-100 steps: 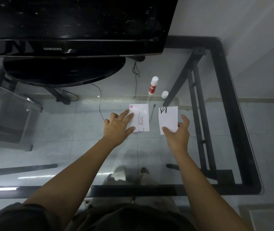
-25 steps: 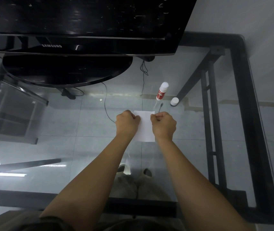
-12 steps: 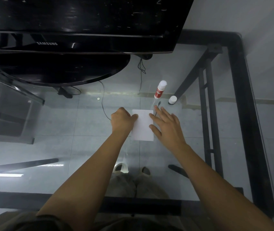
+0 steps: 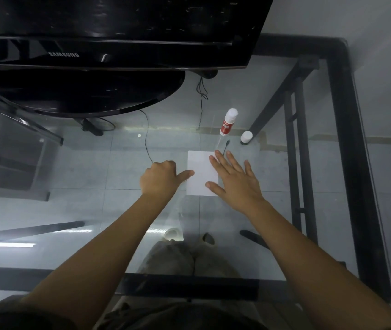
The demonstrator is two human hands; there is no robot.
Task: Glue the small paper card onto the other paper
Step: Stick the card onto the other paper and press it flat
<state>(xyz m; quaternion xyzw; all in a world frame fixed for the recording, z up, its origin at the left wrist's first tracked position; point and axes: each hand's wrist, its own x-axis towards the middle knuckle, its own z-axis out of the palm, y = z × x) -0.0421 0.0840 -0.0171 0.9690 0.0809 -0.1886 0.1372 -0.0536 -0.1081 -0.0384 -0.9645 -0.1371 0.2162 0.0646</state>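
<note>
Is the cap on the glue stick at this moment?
No, the white cap stands on the glass table to the right of the glue stick, apart from it.

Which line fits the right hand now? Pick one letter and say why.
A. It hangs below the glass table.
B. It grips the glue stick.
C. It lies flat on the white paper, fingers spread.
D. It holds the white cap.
C: the right hand lies flat with fingers spread on the right side of the white paper, while the glue stick and white cap sit apart beyond its fingertips.
</note>
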